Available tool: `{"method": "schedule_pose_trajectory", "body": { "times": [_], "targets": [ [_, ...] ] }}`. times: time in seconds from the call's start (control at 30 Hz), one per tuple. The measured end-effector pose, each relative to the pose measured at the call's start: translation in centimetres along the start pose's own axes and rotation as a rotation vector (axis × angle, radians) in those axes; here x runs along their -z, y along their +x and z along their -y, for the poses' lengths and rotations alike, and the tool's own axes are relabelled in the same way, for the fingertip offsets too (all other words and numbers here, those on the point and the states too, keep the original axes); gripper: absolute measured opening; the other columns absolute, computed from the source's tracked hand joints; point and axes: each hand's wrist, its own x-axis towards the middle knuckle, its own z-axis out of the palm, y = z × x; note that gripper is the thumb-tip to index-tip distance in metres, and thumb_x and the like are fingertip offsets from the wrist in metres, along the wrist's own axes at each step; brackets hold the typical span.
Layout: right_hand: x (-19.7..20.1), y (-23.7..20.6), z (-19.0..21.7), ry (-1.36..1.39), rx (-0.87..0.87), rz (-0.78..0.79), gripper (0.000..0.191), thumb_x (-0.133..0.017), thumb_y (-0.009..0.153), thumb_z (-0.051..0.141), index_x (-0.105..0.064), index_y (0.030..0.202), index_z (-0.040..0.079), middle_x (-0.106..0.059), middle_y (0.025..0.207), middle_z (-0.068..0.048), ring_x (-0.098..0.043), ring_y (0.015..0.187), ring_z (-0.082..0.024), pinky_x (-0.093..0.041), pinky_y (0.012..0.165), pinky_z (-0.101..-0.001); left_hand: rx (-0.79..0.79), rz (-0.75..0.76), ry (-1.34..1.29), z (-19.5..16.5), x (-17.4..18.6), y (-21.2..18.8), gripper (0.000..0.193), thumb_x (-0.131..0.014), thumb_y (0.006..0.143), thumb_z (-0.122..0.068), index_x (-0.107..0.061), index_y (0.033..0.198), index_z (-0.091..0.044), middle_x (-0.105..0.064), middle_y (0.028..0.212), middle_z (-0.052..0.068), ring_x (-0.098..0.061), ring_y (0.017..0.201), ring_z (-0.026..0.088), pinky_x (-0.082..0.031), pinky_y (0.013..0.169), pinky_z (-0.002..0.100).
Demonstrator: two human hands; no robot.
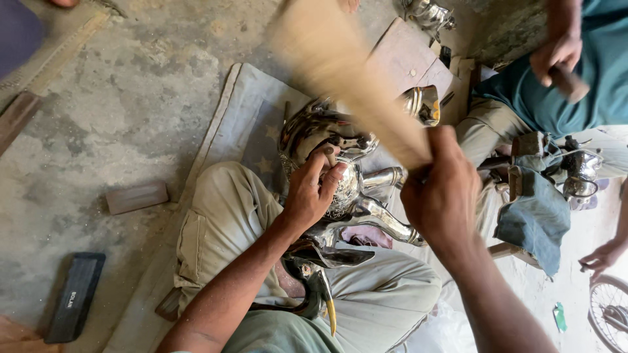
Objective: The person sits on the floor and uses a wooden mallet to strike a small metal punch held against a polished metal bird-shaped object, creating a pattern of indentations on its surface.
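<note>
My left hand (pixel 314 193) grips the body of a shiny silver metal teapot (pixel 347 176) that rests between my knees, its curved spout (pixel 392 225) pointing right. Raised over the teapot is a wooden mallet (pixel 353 72), blurred with motion, its handle clasped in my right hand (pixel 441 193). A second polished metal piece (pixel 422 104) lies just beyond the teapot. I sit cross-legged in pale trousers on a grey mat (pixel 242 117).
A co-worker in a teal shirt sits at the right, one hand (pixel 556 55) on a wooden handle, with a metal vessel (pixel 579 173) by the knees. On the concrete floor lie a wooden block (pixel 137 197) and a flat black object (pixel 75 297). A bicycle wheel (pixel 608 307) shows bottom right.
</note>
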Motion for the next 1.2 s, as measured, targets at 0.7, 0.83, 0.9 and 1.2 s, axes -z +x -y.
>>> {"method": "schedule_pose_trajectory", "body": {
  "times": [0.7, 0.83, 0.9, 1.2],
  "targets": [
    [-0.4, -0.2, 0.0, -0.215, 0.139, -0.086, 0.027, -0.068, 0.084, -0.005, -0.063, 0.107, 0.009, -0.068, 0.089, -0.012, -0.065, 0.079, -0.032, -0.046, 0.073, -0.0475, 0.058, 0.054, -0.061, 0.7, -0.2, -0.2, 0.022, -0.06, 0.108, -0.021, -0.056, 0.115, 0.0, -0.068, 0.086, 0.007, -0.076, 0.083, 0.017, -0.061, 0.067, 0.029],
    [-0.5, -0.3, 0.3, -0.224, 0.118, -0.047, 0.033, -0.07, 0.08, 0.002, -0.062, 0.111, 0.01, -0.068, 0.095, -0.009, -0.067, 0.089, -0.03, -0.045, 0.082, -0.0452, 0.011, 0.03, 0.002, 0.7, 0.0, -0.5, 0.022, -0.062, 0.107, -0.018, -0.058, 0.118, 0.001, -0.069, 0.086, 0.009, -0.074, 0.08, 0.019, -0.059, 0.065, 0.031],
    [-0.4, -0.3, 0.4, -0.35, 0.157, -0.014, 0.03, -0.073, 0.082, 0.006, -0.064, 0.11, 0.013, -0.069, 0.092, -0.006, -0.067, 0.087, -0.028, -0.043, 0.081, -0.0466, -0.015, 0.034, 0.097, 0.7, 0.0, -0.6, 0.016, -0.065, 0.106, -0.017, -0.061, 0.11, -0.002, -0.07, 0.084, 0.01, -0.072, 0.075, 0.02, -0.055, 0.064, 0.032],
    [-0.6, -0.7, 0.8, -0.472, 0.206, -0.086, 0.028, -0.071, 0.082, 0.004, -0.067, 0.108, 0.015, -0.069, 0.094, -0.005, -0.065, 0.081, -0.024, -0.042, 0.076, -0.0425, 0.045, 0.048, -0.042, 0.9, -0.1, -0.5, 0.015, -0.062, 0.11, -0.018, -0.055, 0.105, -0.006, -0.072, 0.087, 0.007, -0.077, 0.082, 0.017, -0.059, 0.065, 0.028]
  ]
}}
